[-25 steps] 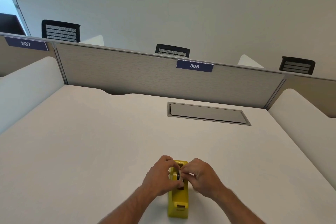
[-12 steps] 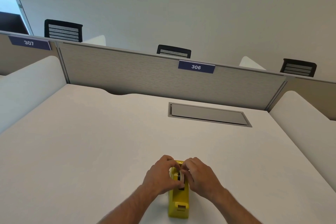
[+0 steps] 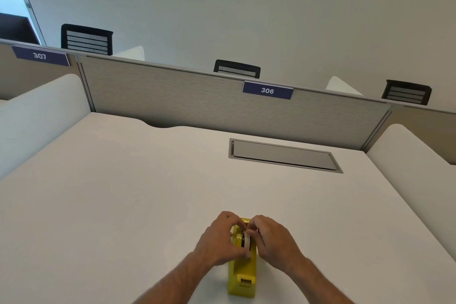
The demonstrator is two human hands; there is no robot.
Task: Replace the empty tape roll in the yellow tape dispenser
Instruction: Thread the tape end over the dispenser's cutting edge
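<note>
The yellow tape dispenser (image 3: 243, 276) stands on the white desk (image 3: 123, 205) near its front edge, cutter end toward me. A pale tape roll (image 3: 246, 239) with a dark hub sits in the dispenser's cradle. My left hand (image 3: 218, 242) wraps the dispenser's left side, fingers curled over the roll. From the other side my right hand (image 3: 274, 239) pinches the roll's top with its fingertips. Both hands hide most of the roll and the cradle.
A grey hatch cover (image 3: 283, 155) is set flush in the desk at the back right. A grey partition (image 3: 197, 101) labelled 306 closes the far edge. White side dividers (image 3: 37, 116) flank the desk, with black chair backs beyond.
Both hands have stayed on the roll in the dispenser, fingers shifting slightly. My view has tilted a little.
</note>
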